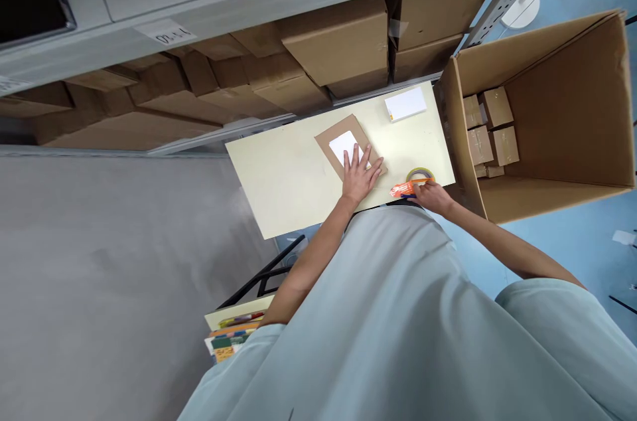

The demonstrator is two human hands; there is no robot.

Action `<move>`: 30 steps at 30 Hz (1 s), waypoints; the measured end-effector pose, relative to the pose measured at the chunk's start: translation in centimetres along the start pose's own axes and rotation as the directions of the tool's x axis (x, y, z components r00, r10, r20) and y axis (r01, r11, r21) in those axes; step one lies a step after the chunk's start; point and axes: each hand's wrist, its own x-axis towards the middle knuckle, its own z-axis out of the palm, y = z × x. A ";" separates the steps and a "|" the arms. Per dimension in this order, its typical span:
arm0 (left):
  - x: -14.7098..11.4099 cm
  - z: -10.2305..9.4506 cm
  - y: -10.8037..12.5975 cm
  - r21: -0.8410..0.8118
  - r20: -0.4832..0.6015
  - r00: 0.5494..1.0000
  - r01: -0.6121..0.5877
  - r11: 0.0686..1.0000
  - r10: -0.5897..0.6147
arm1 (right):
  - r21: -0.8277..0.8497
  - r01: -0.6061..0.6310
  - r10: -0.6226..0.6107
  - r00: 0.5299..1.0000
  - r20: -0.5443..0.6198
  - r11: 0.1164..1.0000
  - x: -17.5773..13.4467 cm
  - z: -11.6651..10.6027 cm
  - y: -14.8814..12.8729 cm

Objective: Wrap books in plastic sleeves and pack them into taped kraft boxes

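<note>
My left hand (359,175) lies with fingers spread on a flat brown piece of cardboard (326,140) and presses a white sheet of paper (341,143) against it. The fingers cover part of the sheet. At the table's front edge, my right hand (432,196) is closed on what looks like an orange tape dispenser (401,190). A roll of tape (411,174) with a yellowish rim sits at its far side. Some dark blue shows under the orange part. A white box (405,104) rests at the back right of the cream tabletop (279,175).
On the right stands a large open carton (562,95) with several small brown boxes (497,107) inside. A grey shelf (298,2) runs behind the table, with cardboard boxes (338,36) beneath its edge. Books and pens (233,335) are at lower left.
</note>
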 end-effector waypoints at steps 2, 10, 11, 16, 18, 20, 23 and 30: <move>0.0 0.1 0.2 0.009 -0.012 1.000 0.012 1.000 -0.012 | -0.017 -0.003 0.003 1.000 -0.016 1.000 -0.9 -0.1 1.5; -0.2 0.4 0.4 0.057 -0.016 1.000 -0.010 0.998 0.011 | -0.044 -0.026 0.026 1.000 -0.010 0.999 -1.9 -1.3 4.2; -0.2 0.4 0.5 0.055 -0.017 1.000 -0.012 0.998 0.013 | -0.052 -0.047 0.047 0.999 0.008 0.998 -2.7 -1.3 4.7; -0.3 0.4 0.8 0.026 -0.030 0.999 -0.027 0.999 0.028 | -0.058 -0.179 0.181 0.983 0.029 0.982 -5.3 -2.0 6.4; -0.6 0.4 0.9 0.031 -0.027 0.999 -0.043 0.999 0.044 | -0.041 -0.235 0.236 0.971 0.030 0.971 -4.5 -3.0 6.2; -0.9 0.4 1.1 0.041 -0.020 0.998 -0.057 0.998 0.057 | -0.016 -0.301 0.301 0.953 0.021 0.954 -2.9 -4.0 5.5; -1.4 0.6 1.3 0.045 -0.038 0.998 -0.053 0.998 0.054 | 0.039 -0.369 0.370 0.929 -0.017 0.929 -0.5 -5.3 4.0; -1.5 0.5 2.1 0.054 -0.044 0.998 -0.036 0.998 0.038 | 0.195 -0.495 0.503 0.864 0.010 0.847 2.8 -6.4 -0.5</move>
